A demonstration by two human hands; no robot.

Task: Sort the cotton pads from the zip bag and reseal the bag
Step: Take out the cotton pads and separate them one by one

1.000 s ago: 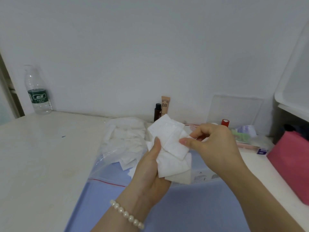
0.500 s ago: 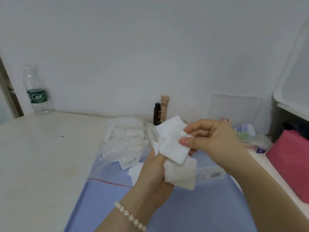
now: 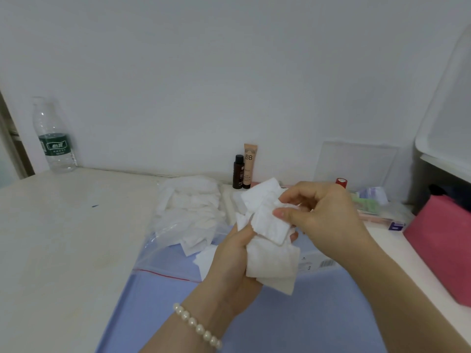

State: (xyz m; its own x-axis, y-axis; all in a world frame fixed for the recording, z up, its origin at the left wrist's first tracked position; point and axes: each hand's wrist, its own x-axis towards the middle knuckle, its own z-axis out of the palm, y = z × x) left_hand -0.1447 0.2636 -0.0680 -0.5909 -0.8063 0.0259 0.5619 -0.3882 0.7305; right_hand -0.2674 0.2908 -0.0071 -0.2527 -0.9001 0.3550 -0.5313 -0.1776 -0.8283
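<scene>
**Observer:** What have you got in view?

**Operator:** I see my left hand (image 3: 235,261) raised over the pale blue mat (image 3: 158,309) on the cream counter (image 3: 63,238), fingers curled round a loose bunch of white square cotton pads (image 3: 271,262). My right hand (image 3: 323,215) comes in from the right, thumb and forefinger pinching the top pad (image 3: 270,222) by its near edge.

**Observer:** And the bag?

**Operator:** The clear zip bag with the red seal strip (image 3: 188,225) lies flat just behind my hands, mouth toward me and open as far as I can tell, with many pads inside. One pad (image 3: 204,258) lies at the mouth, beside my left wrist.

**Observer:** How do you expect the pads to handle?

**Operator:** Very light, soft and limp, I judge. They cling to one another, so a pull in the middle would likely drag two at once. I would take each by a corner or edge and peel it sideways. They crumple easily; a gentle pinch is enough.

**Observer:** Hand pose?

**Operator:** Left palm faces right, the wrist with the pearl bracelet (image 3: 197,327) low, and the bunch fans out above and below the fist. The right wrist is bent downward, remaining fingers curled loosely above the pad.

**Observer:** Progress?

**Operator:** Mid-sorting, I think; resealing is not yet begun.
</scene>
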